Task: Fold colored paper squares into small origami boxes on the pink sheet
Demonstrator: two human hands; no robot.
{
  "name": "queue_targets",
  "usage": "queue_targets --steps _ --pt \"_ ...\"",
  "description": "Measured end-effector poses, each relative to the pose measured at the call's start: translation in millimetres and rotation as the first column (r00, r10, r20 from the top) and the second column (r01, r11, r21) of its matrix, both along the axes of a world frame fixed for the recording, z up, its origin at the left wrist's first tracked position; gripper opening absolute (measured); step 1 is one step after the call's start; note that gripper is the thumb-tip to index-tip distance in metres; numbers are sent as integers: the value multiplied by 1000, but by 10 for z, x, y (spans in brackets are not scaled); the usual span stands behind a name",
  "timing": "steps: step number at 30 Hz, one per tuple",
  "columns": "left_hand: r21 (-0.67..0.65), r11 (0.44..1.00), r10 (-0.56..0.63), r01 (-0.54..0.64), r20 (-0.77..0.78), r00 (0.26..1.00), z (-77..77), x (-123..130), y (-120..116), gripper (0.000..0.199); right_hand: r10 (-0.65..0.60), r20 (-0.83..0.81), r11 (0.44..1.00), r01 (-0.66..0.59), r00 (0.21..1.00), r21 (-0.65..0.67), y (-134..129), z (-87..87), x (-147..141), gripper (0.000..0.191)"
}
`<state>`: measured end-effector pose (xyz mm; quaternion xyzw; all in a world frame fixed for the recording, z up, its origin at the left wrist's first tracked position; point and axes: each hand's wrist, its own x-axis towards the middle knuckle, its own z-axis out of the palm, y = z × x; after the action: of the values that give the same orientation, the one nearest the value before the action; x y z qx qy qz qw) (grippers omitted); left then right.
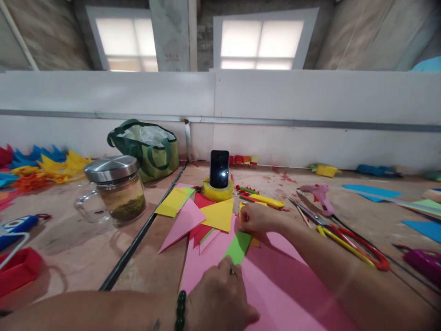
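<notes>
A green paper strip (238, 247) lies slanted on a large pink sheet (285, 276). My left hand (220, 292), with a dark green bead bracelet (180, 310) at the wrist, presses its fingertips on the strip's near end; its thumb is spread to the right. At the strip's far end my right hand (257, 218) is closed, its fingers curled down; what they grip is hidden. Bits of yellow paper show behind and below that hand. Left of it lie a yellow piece (219, 215), a pink triangle (182, 220) and red pieces.
A phone (219, 168) stands in a yellow tape roll (218, 190). At left are a glass tea mug (119, 193), a green bag (151, 147) and a red ring (20, 271). Scissors (358, 246), a yellow cutter (267, 200) and a pink glue gun (320, 197) lie at right.
</notes>
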<state>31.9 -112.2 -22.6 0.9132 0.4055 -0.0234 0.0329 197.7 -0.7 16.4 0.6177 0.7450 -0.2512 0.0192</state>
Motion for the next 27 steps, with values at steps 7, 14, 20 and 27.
queue_targets --steps 7,14,20,27 --pt "39 999 3 -5 43 999 -94 -13 -10 61 154 -84 988 -155 985 -12 -262 -3 -231 23" --pt "22 999 28 -29 32 999 -117 -23 -29 69 32 -131 986 -53 991 -159 27 -22 7 16" --pt "25 999 24 -24 -27 999 -53 -9 -36 68 54 -105 998 -55 993 -14 70 -62 92 17" --pt "165 982 -97 93 11 995 -311 -106 -59 64 82 -53 992 -76 995 102 52 -41 102 15"
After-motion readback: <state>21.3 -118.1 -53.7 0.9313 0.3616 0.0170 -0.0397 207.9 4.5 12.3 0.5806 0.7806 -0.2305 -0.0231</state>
